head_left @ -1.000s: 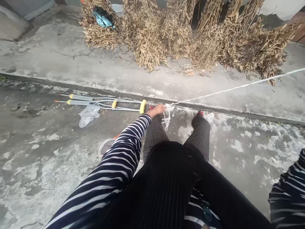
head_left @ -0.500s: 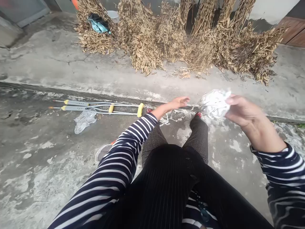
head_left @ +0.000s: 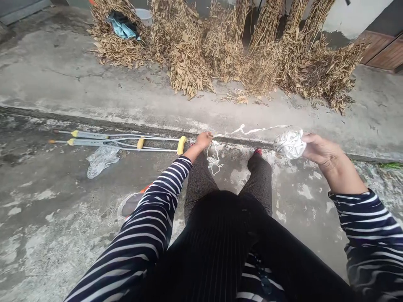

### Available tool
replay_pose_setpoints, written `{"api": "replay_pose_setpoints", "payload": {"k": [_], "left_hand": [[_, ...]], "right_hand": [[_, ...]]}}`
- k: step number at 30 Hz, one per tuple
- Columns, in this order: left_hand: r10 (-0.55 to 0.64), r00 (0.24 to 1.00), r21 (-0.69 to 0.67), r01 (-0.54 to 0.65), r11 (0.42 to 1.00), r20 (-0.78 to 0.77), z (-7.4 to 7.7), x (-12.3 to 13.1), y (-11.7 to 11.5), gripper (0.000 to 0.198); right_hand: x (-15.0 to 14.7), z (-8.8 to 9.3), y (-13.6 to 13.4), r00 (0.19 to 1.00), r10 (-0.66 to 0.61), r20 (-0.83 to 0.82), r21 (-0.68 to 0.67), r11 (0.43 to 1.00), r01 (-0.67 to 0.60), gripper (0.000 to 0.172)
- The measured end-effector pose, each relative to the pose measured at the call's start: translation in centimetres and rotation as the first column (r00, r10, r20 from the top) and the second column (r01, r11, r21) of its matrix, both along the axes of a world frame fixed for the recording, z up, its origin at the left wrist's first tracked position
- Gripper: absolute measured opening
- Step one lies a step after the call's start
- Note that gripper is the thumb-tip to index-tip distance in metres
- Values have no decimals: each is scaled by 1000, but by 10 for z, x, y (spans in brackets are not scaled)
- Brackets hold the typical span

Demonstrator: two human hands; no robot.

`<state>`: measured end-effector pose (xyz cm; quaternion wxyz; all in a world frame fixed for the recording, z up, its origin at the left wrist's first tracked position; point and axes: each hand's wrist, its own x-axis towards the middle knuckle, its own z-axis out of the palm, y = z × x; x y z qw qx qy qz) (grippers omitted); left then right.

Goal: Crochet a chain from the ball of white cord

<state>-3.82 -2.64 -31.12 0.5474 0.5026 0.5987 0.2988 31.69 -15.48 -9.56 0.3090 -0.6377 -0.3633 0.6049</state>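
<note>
My right hand (head_left: 321, 152) grips a white ball of cord (head_left: 289, 144) by its right side, out to the right of my knees. A white strand (head_left: 261, 129) runs from the ball leftward through the air to my left hand (head_left: 203, 141), whose fingers are closed on it. Below the left hand hangs or lies a loose tangle of the same cord (head_left: 214, 161), beside my left leg; whether it touches the ground I cannot tell.
Two crutches (head_left: 126, 141) with yellow pads lie on the concrete at left, with a clear plastic bag (head_left: 102, 159) against them. A grey and orange item (head_left: 130, 205) sits by my left arm. Bundles of dry plants (head_left: 189, 63) line the raised step (head_left: 141, 102) ahead.
My left hand has moved left and closed on the cord, and a strand now stretches between both hands. The ball in my right hand is slightly lower. The view has shifted a little.
</note>
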Motion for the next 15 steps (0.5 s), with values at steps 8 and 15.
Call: {"api": "replay_pose_setpoints", "payload": {"k": [8,15], "left_hand": [[-483,827,255,420,871,287,51,82,-35,39],[-643,757,342,578,741,112,92,119,-58,17]], "right_hand": [[-20,-17,-2,999,12,41,-29,1000,-11,44],[-32,-28,-5,999,39,27,15,999,-39,46]]}}
